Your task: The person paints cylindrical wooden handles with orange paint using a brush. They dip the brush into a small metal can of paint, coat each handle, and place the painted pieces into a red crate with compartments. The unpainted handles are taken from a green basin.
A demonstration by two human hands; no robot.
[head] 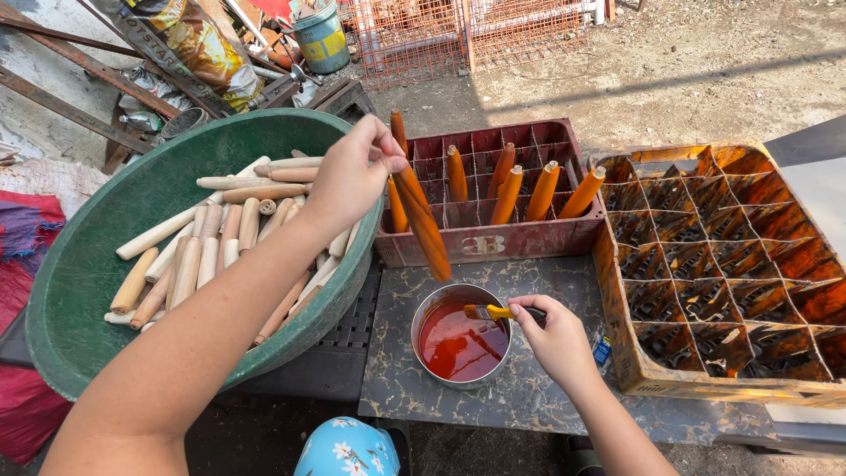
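Our left hand (352,172) pinches a stained handle (421,216) above the tin (460,336) of red stain; our right hand (553,337) grips a brush (490,312) dipped in it. Left of the tin, the green basin (79,264) holds bare handles (211,247) (the red crate (493,238) behind holds stained ones).

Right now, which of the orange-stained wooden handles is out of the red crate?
The long handle pinched in the left hand, hanging tilted above the stain tin; the others stand in the red crate.
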